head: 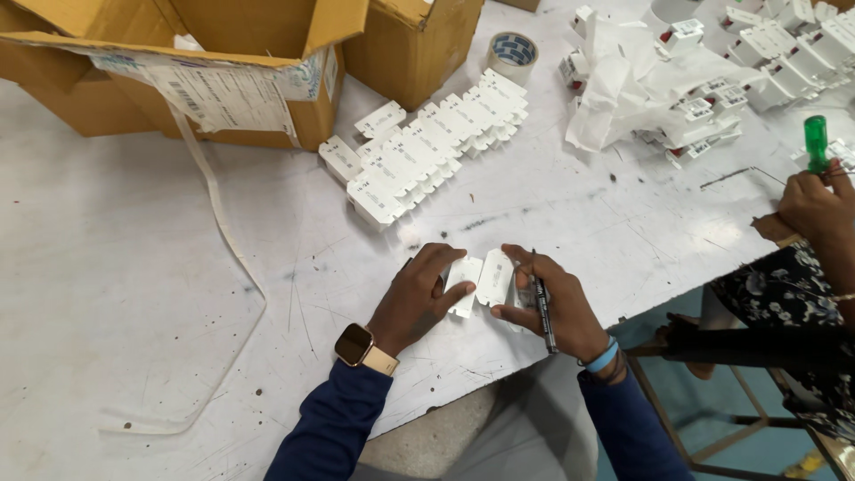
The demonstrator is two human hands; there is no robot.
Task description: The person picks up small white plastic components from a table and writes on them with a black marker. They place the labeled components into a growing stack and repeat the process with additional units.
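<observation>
Head view, looking down on a scuffed white table (pixel 134 294). Left hand (pixel 419 298) lies near the table's front edge, fingers curled over one small white plastic part (pixel 464 283), thumb pressed on its lower end; how much of the part sits under the fingers cannot be seen. Right hand (pixel 552 307) closes its fingertips on a second white plastic part (pixel 495 276) just beside the first, the two touching or nearly so; the seam between them is too small to judge. A black pen (pixel 540 298) is tucked along the right hand's fingers, tip toward the wrist. Printing on both parts is not legible. Gold smartwatch (pixel 354 345) on the left wrist, blue band (pixel 605 358) on the right; both dark blue sleeves cut off by the bottom edge. Behind the hands, well apart, a row of like white parts (pixel 427 151) lies in an overlapping line. Open cardboard box (pixel 205 71) at upper left, cut off by the frame, a loose paper strip (pixel 223 240) trailing from it across the table. Roll of tape (pixel 513 52) near a second box (pixel 410 44). Upper right: crumpled white paper (pixel 632 89) partly covers more white parts. At the right edge another person's hand (pixel 815 205) holds a green-handled screwdriver (pixel 817 142), its shaft hidden
</observation>
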